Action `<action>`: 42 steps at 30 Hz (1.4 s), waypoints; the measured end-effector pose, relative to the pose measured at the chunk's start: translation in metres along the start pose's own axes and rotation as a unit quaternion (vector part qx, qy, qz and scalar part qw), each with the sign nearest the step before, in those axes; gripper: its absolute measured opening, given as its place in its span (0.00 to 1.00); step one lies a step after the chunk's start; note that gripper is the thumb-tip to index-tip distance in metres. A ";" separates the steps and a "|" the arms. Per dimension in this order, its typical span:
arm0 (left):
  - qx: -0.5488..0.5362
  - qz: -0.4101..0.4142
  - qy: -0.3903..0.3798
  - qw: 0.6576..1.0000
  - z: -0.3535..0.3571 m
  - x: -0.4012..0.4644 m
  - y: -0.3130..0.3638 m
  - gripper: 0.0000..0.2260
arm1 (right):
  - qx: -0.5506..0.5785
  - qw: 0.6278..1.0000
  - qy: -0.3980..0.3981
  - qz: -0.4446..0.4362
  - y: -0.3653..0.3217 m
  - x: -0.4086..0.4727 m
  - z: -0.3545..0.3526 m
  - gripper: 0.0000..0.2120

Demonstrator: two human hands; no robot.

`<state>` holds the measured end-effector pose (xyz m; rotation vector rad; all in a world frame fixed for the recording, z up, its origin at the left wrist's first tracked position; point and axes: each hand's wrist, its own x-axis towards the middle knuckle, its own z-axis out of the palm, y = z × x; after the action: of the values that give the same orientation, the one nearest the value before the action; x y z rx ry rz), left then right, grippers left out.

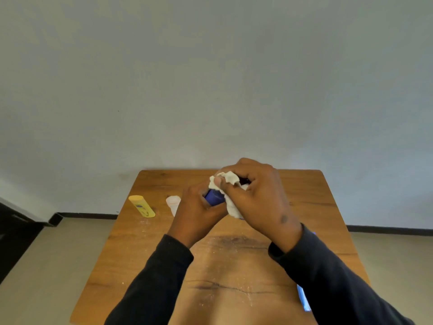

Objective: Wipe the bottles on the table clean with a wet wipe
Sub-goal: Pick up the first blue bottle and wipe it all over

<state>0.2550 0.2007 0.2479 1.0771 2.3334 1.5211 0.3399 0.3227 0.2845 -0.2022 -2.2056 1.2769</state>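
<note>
Two hands meet above the middle of the wooden desk, both raised off its surface. Left hand: fingers curled round the lower end of a dark blue bottle, gripping it; only a short stretch of the blue body shows between the two hands. Right hand: fingers and thumb bunched around a crumpled white wet wipe, pressing it against the upper part of the blue bottle. Wipe wraps over the bottle's top end, which is hidden; a fold of it hangs down below the right palm. Bottle tilted, upper end leaning away and to the right.

Yellow bottle stands on the desk well to the left of the hands, near the left edge, cap end up, a label on its side too small to read. White bottle just right of it, between the yellow one and the left hand, partly covered by the left wrist.

Desk surface: pale dusty specks scattered across the near half, dark grain streaks through the wood. A blue flat object shows at the right edge beside the right sleeve, mostly hidden; cannot tell what it is. Both sleeves dark. Plain grey wall behind, dark skirting along the floor.
</note>
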 end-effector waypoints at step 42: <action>0.091 -0.151 -0.037 0.984 0.027 0.071 -0.234 0.16 | -0.102 0.854 -0.299 0.414 0.203 0.013 0.164 0.40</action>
<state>0.1035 0.2134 0.0547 0.7532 2.4823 1.1602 0.2088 0.3131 0.0587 -1.0656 -2.9407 1.6950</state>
